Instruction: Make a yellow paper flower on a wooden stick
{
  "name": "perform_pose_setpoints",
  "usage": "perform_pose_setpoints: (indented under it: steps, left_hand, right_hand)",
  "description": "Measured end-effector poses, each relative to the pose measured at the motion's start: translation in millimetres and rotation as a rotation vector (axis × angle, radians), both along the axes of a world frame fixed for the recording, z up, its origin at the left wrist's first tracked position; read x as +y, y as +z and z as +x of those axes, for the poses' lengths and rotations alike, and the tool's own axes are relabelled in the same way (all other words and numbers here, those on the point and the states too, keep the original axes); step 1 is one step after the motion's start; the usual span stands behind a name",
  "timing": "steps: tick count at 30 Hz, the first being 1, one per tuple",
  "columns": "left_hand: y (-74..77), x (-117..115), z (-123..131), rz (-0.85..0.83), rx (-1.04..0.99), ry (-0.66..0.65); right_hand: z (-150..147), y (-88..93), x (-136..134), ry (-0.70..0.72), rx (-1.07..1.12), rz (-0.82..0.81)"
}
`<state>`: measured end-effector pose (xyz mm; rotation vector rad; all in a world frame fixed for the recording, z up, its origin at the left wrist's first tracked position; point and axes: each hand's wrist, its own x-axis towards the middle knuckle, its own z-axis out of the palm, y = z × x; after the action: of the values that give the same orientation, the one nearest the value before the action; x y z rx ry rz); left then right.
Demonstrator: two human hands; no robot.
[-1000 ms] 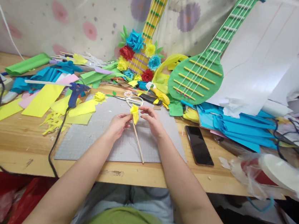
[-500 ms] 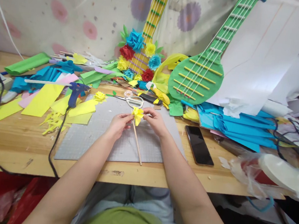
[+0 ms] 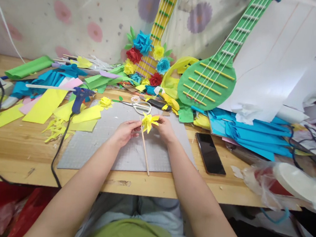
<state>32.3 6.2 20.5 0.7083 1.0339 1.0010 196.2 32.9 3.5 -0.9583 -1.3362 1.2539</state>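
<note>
Over the grey cutting mat (image 3: 85,152), my left hand (image 3: 128,132) pinches a thin wooden stick (image 3: 145,153) near its upper end. The stick slants down toward the mat's front edge. My right hand (image 3: 165,128) is closed on the right side of a yellow paper flower (image 3: 148,122), whose strip-like petals spread outward. The flower sits close to the stick's top; whether they are joined I cannot tell. Just behind it lie scissors (image 3: 140,107). A finished-looking yellow paper flower (image 3: 105,102) rests at the mat's back left corner.
Left of the mat stands a blue glue gun (image 3: 78,100), its black cord crossing the wooden table, among yellow paper sheets (image 3: 45,105). A phone (image 3: 210,153) lies at right. Behind are a green paper lute (image 3: 210,82) and blue crepe paper (image 3: 253,133).
The yellow flower has moved slightly right and its petals now spread wider. My right hand has shifted a little right and lower. My left hand stays at the stick.
</note>
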Motion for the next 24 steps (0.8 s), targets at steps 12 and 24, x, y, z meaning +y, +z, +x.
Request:
perform_pose_setpoints:
  steps: [12, 24]
  left_hand:
    - [5.2, -0.9, 0.5, -0.05, -0.113, -0.075]
    - [3.1, -0.9, 6.6, 0.034, 0.014, 0.106]
  right_hand:
    - [-3.8, -1.0, -0.1, 0.122, 0.186, -0.199]
    - [-8.7, -3.2, -1.2, 0.143, 0.276, -0.245]
